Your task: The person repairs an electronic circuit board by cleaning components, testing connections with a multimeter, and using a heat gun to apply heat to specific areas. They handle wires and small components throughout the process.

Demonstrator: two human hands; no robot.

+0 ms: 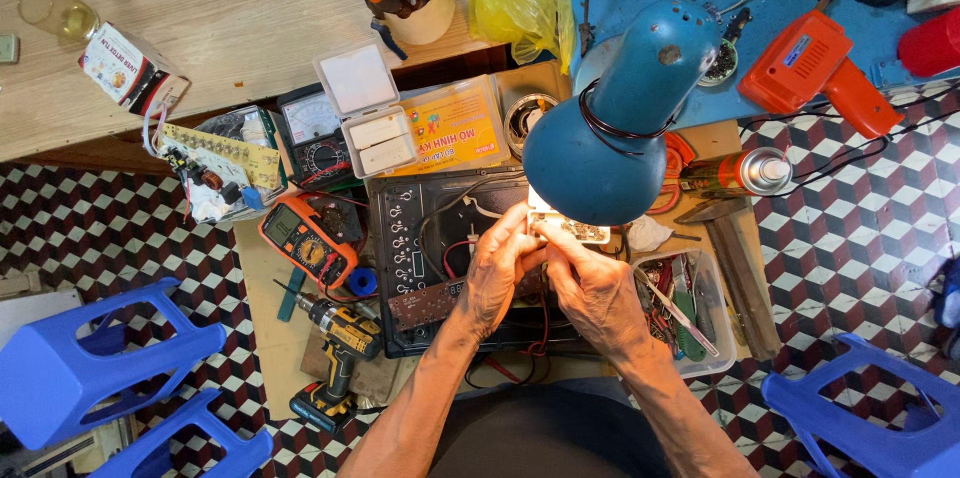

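Both hands are working under the blue desk lamp: the left hand and the right hand are pinching a small lit circuit board between their fingertips, holding it just above the opened black appliance panel with its red and black wires. The grip looks firm on both sides, though the lamp glare is washing out exactly how the fingers are sitting. Best practice here, judging by the frame: holding the board by its edges, keeping it inside the light cone, and avoiding strain on the leads, while the orange multimeter and cordless drill are lying unused to the left.
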